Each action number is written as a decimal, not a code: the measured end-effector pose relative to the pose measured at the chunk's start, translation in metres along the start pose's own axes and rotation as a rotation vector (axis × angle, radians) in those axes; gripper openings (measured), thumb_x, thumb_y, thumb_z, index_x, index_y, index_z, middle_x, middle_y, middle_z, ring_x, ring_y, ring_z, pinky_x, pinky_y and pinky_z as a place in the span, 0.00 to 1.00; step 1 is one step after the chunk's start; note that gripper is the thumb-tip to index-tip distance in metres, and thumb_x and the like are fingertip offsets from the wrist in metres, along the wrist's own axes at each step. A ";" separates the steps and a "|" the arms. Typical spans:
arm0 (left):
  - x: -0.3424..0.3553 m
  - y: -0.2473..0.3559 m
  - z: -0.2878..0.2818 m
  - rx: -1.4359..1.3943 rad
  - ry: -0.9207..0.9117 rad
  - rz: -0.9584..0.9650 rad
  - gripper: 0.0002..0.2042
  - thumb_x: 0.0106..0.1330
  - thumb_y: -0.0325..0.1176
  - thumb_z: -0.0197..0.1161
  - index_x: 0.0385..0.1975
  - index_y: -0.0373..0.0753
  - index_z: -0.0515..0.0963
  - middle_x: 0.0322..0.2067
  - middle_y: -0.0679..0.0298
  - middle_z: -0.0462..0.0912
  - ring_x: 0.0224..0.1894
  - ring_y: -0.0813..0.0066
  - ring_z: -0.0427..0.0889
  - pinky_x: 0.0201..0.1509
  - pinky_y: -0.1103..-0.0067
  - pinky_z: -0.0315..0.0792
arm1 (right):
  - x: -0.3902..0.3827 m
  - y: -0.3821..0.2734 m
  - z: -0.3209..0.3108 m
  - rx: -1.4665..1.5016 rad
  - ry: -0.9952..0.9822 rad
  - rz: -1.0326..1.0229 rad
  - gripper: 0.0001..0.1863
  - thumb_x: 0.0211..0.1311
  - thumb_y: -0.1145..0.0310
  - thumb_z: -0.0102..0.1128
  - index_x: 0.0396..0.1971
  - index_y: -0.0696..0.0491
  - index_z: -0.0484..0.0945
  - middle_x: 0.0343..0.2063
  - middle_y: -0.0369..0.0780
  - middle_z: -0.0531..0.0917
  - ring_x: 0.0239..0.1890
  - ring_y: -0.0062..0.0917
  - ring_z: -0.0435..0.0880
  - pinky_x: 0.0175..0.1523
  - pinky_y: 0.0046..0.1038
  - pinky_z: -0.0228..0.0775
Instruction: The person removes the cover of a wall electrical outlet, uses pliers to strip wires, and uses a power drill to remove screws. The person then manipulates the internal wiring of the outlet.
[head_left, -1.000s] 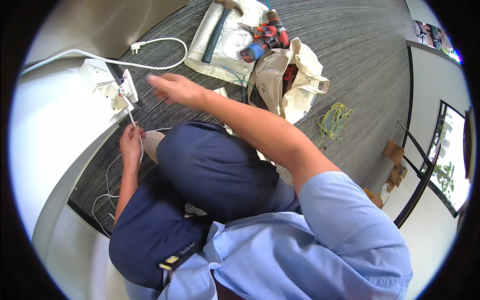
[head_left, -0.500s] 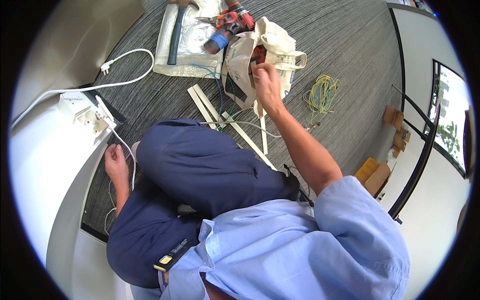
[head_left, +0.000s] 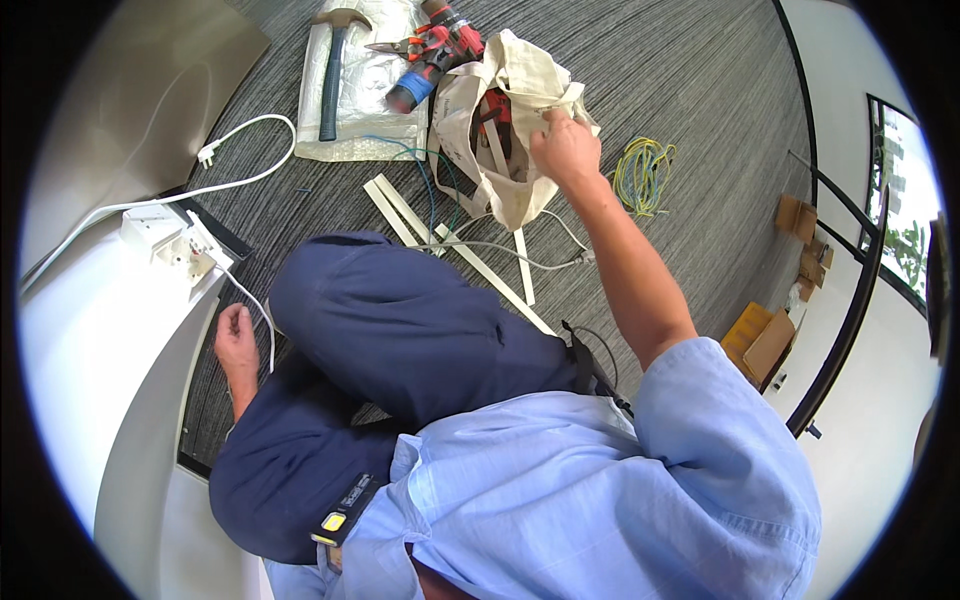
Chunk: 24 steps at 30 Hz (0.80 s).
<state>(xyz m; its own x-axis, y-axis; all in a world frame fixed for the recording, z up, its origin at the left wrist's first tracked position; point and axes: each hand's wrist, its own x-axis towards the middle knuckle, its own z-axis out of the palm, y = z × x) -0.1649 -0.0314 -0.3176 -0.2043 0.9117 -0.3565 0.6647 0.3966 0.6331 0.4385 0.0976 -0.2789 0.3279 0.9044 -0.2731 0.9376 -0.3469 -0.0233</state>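
My right hand is at the right side of a cream canvas bag, its fingers gripping the fabric; red items show inside. My left hand hangs low at the left with curled fingers; what they hold, if anything, I cannot make out. Beside it runs a white cable from an opened wall socket box. A hammer lies on bubble wrap, with pliers and red-black power tools.
Cream trunking strips, grey and blue cables and a yellow-green cable coil lie on the striped carpet. A white plug lies near the left wall. Cardboard boxes and a black railing are at the right.
My right hand has swung from near the socket box across to the bag and onto its right side. My left hand has left the white cable where it held it.
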 end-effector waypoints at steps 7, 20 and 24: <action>-0.012 0.016 0.003 -0.027 -0.055 -0.047 0.13 0.77 0.35 0.63 0.51 0.31 0.82 0.39 0.59 0.88 0.40 0.75 0.85 0.48 0.76 0.78 | 0.009 -0.059 0.060 0.214 -0.143 -0.329 0.17 0.70 0.61 0.52 0.35 0.59 0.85 0.31 0.57 0.88 0.34 0.51 0.89 0.39 0.48 0.82; -0.013 0.013 0.016 -0.087 -0.085 -0.114 0.13 0.76 0.35 0.63 0.52 0.33 0.82 0.37 0.61 0.89 0.38 0.77 0.85 0.46 0.77 0.79 | 0.066 -0.059 0.111 1.348 0.279 0.944 0.24 0.60 0.59 0.73 0.51 0.60 0.82 0.44 0.43 0.85 0.34 0.33 0.86 0.28 0.37 0.80; -0.008 0.012 0.020 -0.135 -0.118 -0.106 0.13 0.77 0.34 0.62 0.53 0.31 0.81 0.38 0.65 0.85 0.38 0.81 0.80 0.45 0.81 0.75 | 0.039 -0.017 0.054 1.408 0.123 0.661 0.10 0.70 0.61 0.60 0.37 0.53 0.79 0.29 0.39 0.83 0.26 0.27 0.83 0.21 0.30 0.74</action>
<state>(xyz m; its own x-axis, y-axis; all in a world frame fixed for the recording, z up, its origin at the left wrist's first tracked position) -0.1411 -0.0362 -0.3208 -0.1771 0.8482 -0.4992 0.5398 0.5078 0.6713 0.4291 0.1249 -0.3411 0.6960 0.4927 -0.5223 -0.2087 -0.5572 -0.8037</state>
